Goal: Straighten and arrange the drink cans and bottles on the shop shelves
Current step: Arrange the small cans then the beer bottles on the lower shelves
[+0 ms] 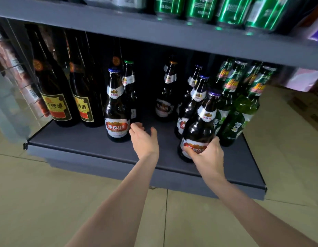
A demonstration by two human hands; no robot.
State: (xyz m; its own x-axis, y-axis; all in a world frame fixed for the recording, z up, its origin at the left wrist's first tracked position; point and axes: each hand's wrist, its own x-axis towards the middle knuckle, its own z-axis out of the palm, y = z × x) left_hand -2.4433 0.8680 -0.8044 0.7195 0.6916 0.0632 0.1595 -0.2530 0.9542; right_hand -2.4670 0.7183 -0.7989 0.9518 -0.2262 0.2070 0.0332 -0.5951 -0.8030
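Brown bottle (pixel 199 129) | R hand (pixel 207 154) fingers grip its base | L hand (pixel 143 139) fingers loose, holding nothing

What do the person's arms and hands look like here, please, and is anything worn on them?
Both forearms are bare as far as the frame shows: no sleeves, gloves, watch or bracelets. The left hand and right hand show no rings on the visible fingers.

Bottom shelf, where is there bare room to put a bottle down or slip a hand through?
Bare shelf runs along the front edge, and a gap opens around the left hand, between the U8 bottle and the one the right hand grips. The green bottles crowd the right end.
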